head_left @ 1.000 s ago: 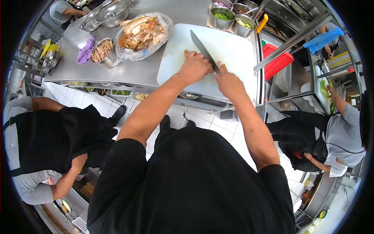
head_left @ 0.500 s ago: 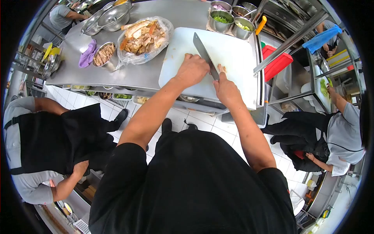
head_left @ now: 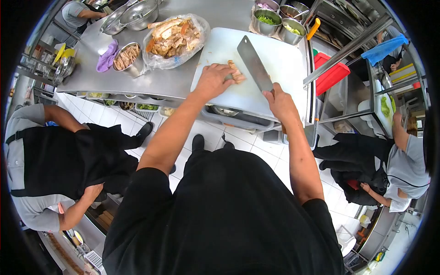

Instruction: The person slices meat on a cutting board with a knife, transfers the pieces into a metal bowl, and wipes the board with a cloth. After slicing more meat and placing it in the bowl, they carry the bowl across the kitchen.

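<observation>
My right hand is closed round the handle of a cleaver, whose wide blade points up and to the left over the white cutting board. My left hand is on the board's left part, fingers stretched and thumb apart, with its fingertips right at a short row of cut cooked meat. Left of the board, a clear plastic bag lies open around a heap of cooked meat. Beside it, shredded meat fills a metal container.
Metal pots with chopped greens and other vegetables stand behind the board. A purple cloth and metal bowls are on the steel table. A red bin stands right; co-workers are on both sides.
My left hand has moved left and away from the blade, uncovering the cut meat. My right hand has shifted the cleaver right, apart from the meat. The view has shifted slightly.
</observation>
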### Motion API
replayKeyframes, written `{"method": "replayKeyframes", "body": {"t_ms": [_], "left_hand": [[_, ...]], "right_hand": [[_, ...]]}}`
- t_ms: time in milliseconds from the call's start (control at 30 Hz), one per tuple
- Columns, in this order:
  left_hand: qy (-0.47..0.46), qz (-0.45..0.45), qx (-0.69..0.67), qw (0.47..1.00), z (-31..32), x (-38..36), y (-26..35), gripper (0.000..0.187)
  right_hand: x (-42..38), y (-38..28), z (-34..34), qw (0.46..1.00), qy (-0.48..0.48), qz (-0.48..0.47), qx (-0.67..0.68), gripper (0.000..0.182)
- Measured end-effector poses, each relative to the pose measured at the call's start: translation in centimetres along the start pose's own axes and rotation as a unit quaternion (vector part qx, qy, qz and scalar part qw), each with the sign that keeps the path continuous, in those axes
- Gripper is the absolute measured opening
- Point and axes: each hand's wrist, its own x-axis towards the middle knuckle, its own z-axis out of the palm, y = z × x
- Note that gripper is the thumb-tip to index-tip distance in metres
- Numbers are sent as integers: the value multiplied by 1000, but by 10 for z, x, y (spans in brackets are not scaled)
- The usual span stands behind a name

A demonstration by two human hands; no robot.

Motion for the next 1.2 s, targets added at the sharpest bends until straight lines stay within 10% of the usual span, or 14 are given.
{"method": "replayKeyframes", "body": {"t_ms": [133, 233, 333, 567, 700, 733, 1200], "left_hand": [[-31, -31, -23, 999, 5, 5, 19, 39], [112, 10, -45, 993, 6, 11, 3, 34], [-38, 11, -55, 998, -4, 28, -6, 31], [-19, 16, -52, 998, 3, 25, -9, 24], [36, 59, -74, 995, 25, 22, -3, 16], [59, 71, -77, 993, 19, 26, -15, 14], [9, -2, -81, 997, 4, 31, -5, 15]], "right_hand": [[3, 2, -3, 992, 53, -80, -83, 37], [13, -13, -4, 989, 47, -104, -96, 35], [22, -35, -10, 990, -2, -77, -119, 34], [19, -9, 24, 991, -5, -43, -128, 40], [39, -5, 24, 978, 56, -174, -100, 40], [28, -41, -8, 991, -49, -59, -112, 38], [6, -39, -3, 992, -38, -49, -112, 37]]}}
